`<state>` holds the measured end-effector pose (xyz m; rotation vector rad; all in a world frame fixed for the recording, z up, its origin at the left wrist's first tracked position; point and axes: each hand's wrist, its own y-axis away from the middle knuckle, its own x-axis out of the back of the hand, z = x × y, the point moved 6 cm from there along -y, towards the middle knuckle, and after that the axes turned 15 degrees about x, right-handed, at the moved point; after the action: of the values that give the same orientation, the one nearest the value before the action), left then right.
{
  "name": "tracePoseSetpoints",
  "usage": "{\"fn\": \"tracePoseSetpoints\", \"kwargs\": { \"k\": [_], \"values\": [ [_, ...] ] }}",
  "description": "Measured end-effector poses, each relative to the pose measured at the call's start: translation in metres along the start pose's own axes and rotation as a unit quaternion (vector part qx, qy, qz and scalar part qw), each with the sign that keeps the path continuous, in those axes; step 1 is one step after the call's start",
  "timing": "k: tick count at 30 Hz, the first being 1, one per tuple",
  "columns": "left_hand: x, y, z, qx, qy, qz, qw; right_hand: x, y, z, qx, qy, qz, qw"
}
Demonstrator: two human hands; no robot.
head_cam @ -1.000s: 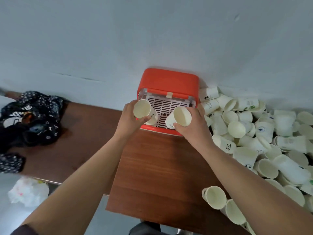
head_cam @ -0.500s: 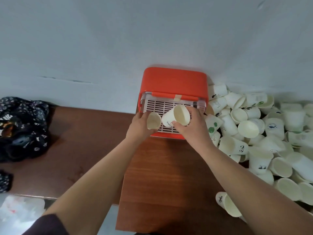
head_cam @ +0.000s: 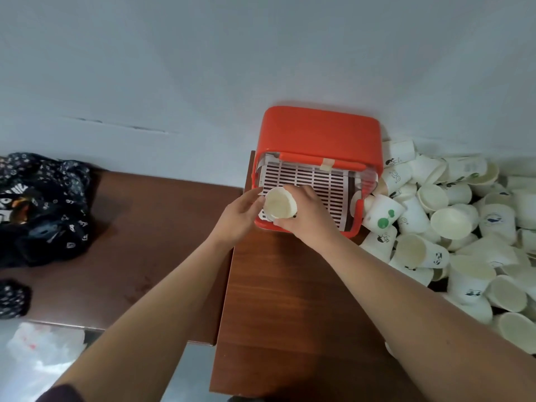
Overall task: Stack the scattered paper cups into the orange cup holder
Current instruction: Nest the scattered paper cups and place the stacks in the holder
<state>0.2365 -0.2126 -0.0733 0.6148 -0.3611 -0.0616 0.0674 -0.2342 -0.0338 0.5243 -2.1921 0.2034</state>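
Note:
The orange cup holder (head_cam: 322, 130) stands against the wall, its white slatted tray (head_cam: 324, 181) facing me. In front of the tray's left part, a cream paper cup (head_cam: 279, 203) shows its open mouth; a second cup seems nested with it, hard to tell. My right hand (head_cam: 309, 213) grips the cup from the right. My left hand (head_cam: 242, 214) touches its left rim with the fingertips. A big pile of scattered paper cups (head_cam: 452, 221) lies to the right of the holder.
A brown wooden table (head_cam: 290, 300) carries the holder and cups; a lower brown surface (head_cam: 150, 227) lies to its left. Dark patterned cloth (head_cam: 40, 207) sits at the far left. A white plastic bag (head_cam: 43, 349) lies below on the floor.
The two cups held apart in separate hands have come together into one in front of the tray's left part. The view has shifted left.

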Motion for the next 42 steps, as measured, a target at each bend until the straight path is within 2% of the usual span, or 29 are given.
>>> {"fn": "tracePoseSetpoints", "kwargs": {
  "k": [3, 10, 15, 22, 29, 33, 40, 42],
  "values": [
    [-0.006, 0.001, 0.001, -0.010, -0.024, -0.007, 1.000, -0.014, -0.002, 0.007, -0.014, -0.016, -0.027, 0.999],
    [-0.011, 0.005, 0.004, -0.012, -0.077, 0.048, 0.996, -0.017, 0.005, 0.017, -0.065, -0.020, -0.028, 0.997],
    [-0.010, 0.033, -0.008, 0.009, -0.093, 0.116, 0.989, 0.017, 0.049, 0.019, -0.060, -0.044, 0.013, 0.997],
    [-0.076, 0.096, -0.003, -0.009, -0.154, 0.070, 0.985, 0.086, 0.183, 0.072, -0.109, 0.004, 0.034, 0.993],
    [-0.221, 0.159, 0.012, -0.058, -0.264, -0.069, 0.960, 0.133, 0.329, 0.126, -0.171, 0.022, 0.057, 0.983],
    [-0.300, 0.188, 0.002, -0.078, -0.333, -0.132, 0.930, 0.126, 0.389, 0.143, -0.187, 0.031, 0.018, 0.982],
    [-0.369, 0.191, -0.016, -0.136, -0.420, -0.096, 0.892, 0.084, 0.431, 0.161, -0.160, 0.102, -0.052, 0.980],
    [-0.376, 0.189, -0.020, -0.138, -0.422, -0.083, 0.892, 0.075, 0.433, 0.164, -0.149, 0.126, -0.058, 0.979]
  ]
}}
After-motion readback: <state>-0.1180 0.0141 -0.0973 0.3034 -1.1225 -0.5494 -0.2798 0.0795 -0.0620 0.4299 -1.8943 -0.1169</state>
